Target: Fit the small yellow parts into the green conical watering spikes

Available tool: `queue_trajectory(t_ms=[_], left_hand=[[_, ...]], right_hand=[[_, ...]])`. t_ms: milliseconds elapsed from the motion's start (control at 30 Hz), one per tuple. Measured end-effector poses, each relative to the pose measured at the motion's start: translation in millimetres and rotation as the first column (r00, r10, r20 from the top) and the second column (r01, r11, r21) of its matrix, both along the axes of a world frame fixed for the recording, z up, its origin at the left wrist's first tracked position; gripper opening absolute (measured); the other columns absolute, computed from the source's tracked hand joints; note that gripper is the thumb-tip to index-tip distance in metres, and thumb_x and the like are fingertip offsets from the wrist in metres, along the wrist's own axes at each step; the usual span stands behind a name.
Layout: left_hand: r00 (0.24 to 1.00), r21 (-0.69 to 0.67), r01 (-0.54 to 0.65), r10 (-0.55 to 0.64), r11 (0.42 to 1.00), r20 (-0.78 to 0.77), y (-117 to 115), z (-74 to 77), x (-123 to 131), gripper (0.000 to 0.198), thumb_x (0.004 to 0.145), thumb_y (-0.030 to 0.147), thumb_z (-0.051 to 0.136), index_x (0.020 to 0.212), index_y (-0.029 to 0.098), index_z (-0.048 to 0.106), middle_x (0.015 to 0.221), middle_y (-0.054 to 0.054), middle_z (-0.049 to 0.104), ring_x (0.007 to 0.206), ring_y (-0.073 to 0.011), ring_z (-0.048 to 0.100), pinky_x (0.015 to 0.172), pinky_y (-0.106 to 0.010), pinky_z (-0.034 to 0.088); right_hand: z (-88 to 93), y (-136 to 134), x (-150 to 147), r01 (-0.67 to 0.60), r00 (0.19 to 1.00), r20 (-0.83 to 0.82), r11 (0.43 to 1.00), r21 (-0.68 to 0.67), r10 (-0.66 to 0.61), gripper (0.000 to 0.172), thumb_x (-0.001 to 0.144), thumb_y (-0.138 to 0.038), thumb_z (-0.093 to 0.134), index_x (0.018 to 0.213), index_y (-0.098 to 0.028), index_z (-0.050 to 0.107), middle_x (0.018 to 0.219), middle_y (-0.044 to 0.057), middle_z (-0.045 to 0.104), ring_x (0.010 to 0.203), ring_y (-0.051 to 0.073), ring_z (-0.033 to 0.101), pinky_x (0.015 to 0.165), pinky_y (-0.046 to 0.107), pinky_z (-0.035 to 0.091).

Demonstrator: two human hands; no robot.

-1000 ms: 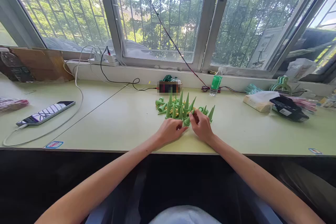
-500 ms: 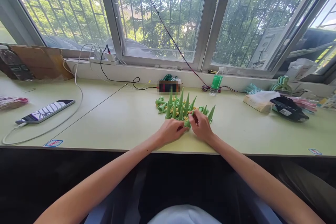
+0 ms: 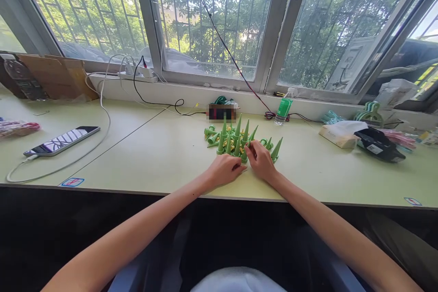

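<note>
On the table in front of me stand several green cone-shaped plastic spikes (image 3: 237, 128), points upward, with more lying on their sides behind them and small yellow pieces scattered among them. At the front of the group, my right hand (image 3: 263, 159) has thumb and fingers pinched at a green spike (image 3: 244, 158); the fingers partly cover it. My left hand (image 3: 224, 168) rests on the table just left of that spike, fingers curled in. Whether anything is inside those curled fingers is hidden. A few spikes (image 3: 277, 149) stand to the right of my right hand.
A bottle with a green label (image 3: 284, 107) stands by the window ledge. To the right lie a tissue box (image 3: 337, 134) and a black package (image 3: 379, 143). On the left, a phone (image 3: 61, 141) is plugged into a white cable (image 3: 108, 123). The table's front edge runs beneath my forearms.
My right hand has shifted slightly at the front spike, which now sits among the standing ones. The left hand has drawn slightly away from it. The view has tilted a little.
</note>
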State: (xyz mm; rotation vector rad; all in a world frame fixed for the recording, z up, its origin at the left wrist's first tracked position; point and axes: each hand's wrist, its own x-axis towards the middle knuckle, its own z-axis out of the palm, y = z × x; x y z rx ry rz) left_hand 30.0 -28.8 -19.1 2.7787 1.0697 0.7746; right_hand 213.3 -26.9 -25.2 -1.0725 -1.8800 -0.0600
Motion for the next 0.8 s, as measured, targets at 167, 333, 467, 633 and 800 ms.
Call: queue_trajectory(t_ms=[167,333,467,633,800], left_hand=[[1.000,-0.004,0.005,-0.005,1.000,-0.006,-1.7,2.7,-0.1,0.040,0.095,0.042,0.051,0.065,0.017,0.061,0.061,-0.004,0.064,0.054,-0.0141,0.054,0.055,-0.027,0.028],[1.000,0.026,0.031,-0.031,0.999,0.005,-2.9,4.2,0.4,0.049,0.099,0.044,0.042,0.063,0.016,0.061,0.060,-0.004,0.064,0.053,-0.0136,0.054,0.055,-0.027,0.028],[0.996,0.109,0.056,-0.064,0.992,0.062,-3.8,4.5,-1.8,0.056,0.102,0.043,0.035,0.059,0.016,0.059,0.056,-0.004,0.061,0.050,-0.0121,0.050,0.055,-0.027,0.028],[0.994,0.237,-0.022,-0.004,0.971,0.109,-0.7,19.3,-13.6,0.058,0.102,0.042,0.030,0.056,0.017,0.055,0.051,-0.004,0.056,0.045,-0.0107,0.042,0.051,-0.030,0.021],[0.929,0.199,-0.340,0.296,0.919,0.223,30.9,46.6,-33.8,0.049,0.099,0.039,0.036,0.062,0.016,0.058,0.059,-0.005,0.059,0.052,-0.0125,0.048,0.055,-0.028,0.026]], right_hand=[[-3.6,2.7,0.9,-0.008,0.999,-0.032,1.000,-0.024,0.008,0.016,0.098,-0.036,0.049,0.097,-0.021,0.052,0.082,0.004,0.059,0.069,0.019,0.056,0.066,0.031,0.044],[-6.1,2.4,1.3,-0.011,0.998,-0.059,0.997,-0.078,0.006,0.019,0.096,-0.038,0.053,0.105,-0.021,0.052,0.080,0.002,0.063,0.060,0.017,0.055,0.062,0.031,0.045],[-7.0,1.6,1.4,-0.006,0.997,-0.080,0.993,-0.117,-0.003,0.022,0.094,-0.038,0.056,0.107,-0.021,0.052,0.080,0.001,0.064,0.056,0.015,0.054,0.059,0.029,0.044],[-6.6,-1.9,1.6,0.018,0.995,-0.098,0.990,-0.140,-0.032,0.027,0.092,-0.041,0.059,0.109,-0.021,0.051,0.078,-0.001,0.064,0.052,0.013,0.052,0.055,0.027,0.042],[-5.5,-4.2,1.4,0.047,0.988,-0.137,0.988,-0.147,-0.067,0.026,0.094,-0.043,0.055,0.106,-0.021,0.051,0.074,-0.002,0.060,0.048,0.011,0.049,0.053,0.025,0.041]])
